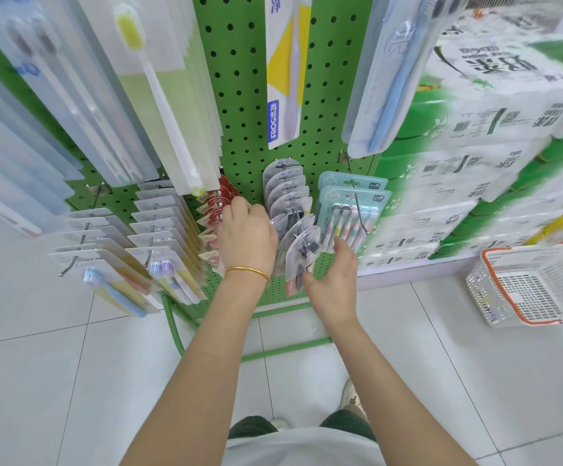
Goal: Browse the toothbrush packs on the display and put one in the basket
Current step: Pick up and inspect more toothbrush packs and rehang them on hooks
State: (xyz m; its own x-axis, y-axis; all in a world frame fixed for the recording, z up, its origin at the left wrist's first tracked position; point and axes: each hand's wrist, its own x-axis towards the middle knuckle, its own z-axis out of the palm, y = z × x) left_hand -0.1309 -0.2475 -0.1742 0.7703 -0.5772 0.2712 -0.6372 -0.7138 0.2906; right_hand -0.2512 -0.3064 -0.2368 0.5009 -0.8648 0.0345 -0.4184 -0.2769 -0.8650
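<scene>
- Both forearms are bare and reach forward and down to the lowest hooks of the green perforated pegboard.
- Left hand: its back faces the camera, with a thin gold bangle at the wrist. The fingers are bent forward and their tips lie among the red-carded packs on a wire hook. Whether they pinch a pack cannot be told.
- Right hand: it stands edge-on with the palm turned left, spread fairly wide, the fingers straight and pointing up. The thumb lies against the lower edge of the front grey blister pack. The fingertips overlap the bottom of the mint-green pack just beside it.
- Toothbrush packs: all hang on the display. The grey packs have rounded tops and clear glossy blisters, fanned along one hook. The mint pack is a flat card that shows pastel brush handles.
- Basket: white plastic lattice with an orange rim, rectangular. It sits on the floor at the right, well apart from both hands, and no pack is seen inside.
- Floor: glossy white square tiles.
</scene>
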